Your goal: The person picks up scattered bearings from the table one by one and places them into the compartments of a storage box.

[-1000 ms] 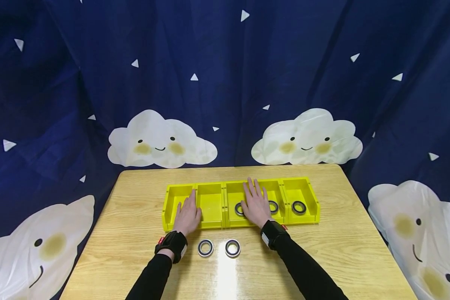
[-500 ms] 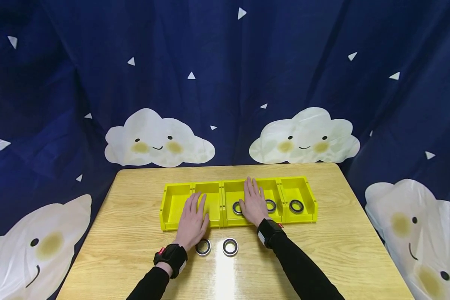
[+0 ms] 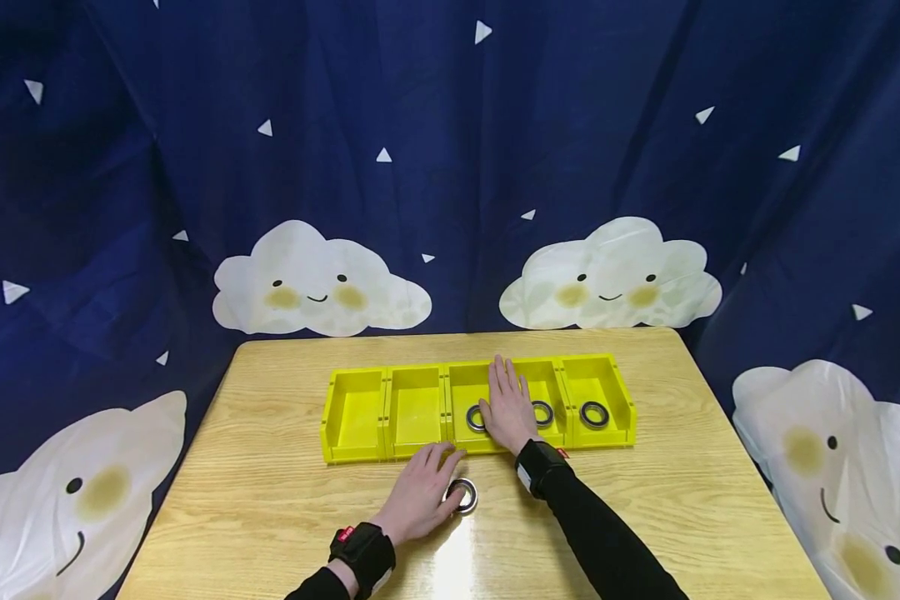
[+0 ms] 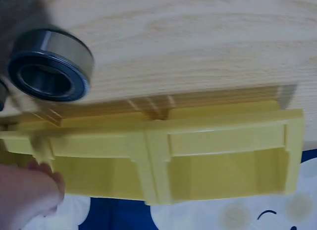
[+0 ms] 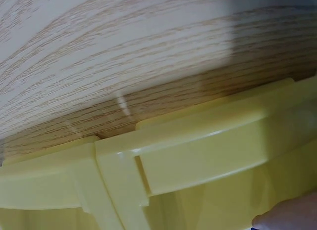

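Note:
My left hand (image 3: pixel 417 497) hovers low over the table with fingers loosely bent, its thumb overlapping a ball bearing (image 3: pixel 473 497) in the head view. Another bearing (image 4: pixel 62 49) lies on the table in the left wrist view; from above, the left hand hides it. My right hand (image 3: pixel 508 408) lies over the wide middle yellow bin (image 3: pixel 461 447), fingers straight and reaching the back wall; one fingertip (image 5: pixel 287 216) shows in the right wrist view. Beside that hand, two bearings sit in the bin: one on the left (image 3: pixel 470 419), one on the right (image 3: pixel 551 414).
Two more yellow bins stand on the left, the outer (image 3: pixel 356 455) and the inner (image 3: pixel 412 450). At the right end, a bin (image 3: pixel 625 438) holds one bearing (image 3: pixel 605 414). Wooden table (image 3: pixel 270 433) surrounds the row, and a dark blue curtain (image 3: pixel 450 125) hangs behind.
My left hand has come back out of the left bins and moved right and nearer, across one bearing to beside the other. The right hand stays in place.

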Tool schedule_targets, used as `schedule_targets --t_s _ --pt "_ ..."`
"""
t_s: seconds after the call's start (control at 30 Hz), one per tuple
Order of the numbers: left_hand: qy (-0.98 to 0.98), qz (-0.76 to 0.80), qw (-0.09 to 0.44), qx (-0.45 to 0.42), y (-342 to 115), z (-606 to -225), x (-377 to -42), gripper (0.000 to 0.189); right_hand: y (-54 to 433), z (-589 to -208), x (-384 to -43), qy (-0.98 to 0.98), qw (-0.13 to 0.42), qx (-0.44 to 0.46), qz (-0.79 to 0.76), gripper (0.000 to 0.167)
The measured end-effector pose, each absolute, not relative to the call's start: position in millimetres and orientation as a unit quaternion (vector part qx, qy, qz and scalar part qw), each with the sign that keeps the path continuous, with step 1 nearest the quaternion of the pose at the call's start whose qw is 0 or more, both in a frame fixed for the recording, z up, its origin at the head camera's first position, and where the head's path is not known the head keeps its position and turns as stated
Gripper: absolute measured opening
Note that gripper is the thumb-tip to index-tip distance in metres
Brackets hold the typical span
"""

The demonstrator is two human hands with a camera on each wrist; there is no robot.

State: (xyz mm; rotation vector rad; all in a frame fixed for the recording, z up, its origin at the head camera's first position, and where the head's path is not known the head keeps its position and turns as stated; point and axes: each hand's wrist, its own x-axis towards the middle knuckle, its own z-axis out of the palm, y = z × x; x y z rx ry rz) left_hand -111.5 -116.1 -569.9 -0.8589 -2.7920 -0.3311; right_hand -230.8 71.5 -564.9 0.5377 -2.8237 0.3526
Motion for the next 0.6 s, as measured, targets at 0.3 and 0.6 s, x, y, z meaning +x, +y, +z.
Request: schedule_targets --t_s 0.3,0.6 --pt "-0.932 -0.121 0.081 -0.331 -111 -587 -100 0.049 71 -567 -231 -0.967 0.123 0.184 0.127 0.066" --pt "-0.922 -0.13 0.099 -0.351 -114 -595 -98 0.04 72 -570 -233 -0.966 0.123 0.181 0.135 0.068"
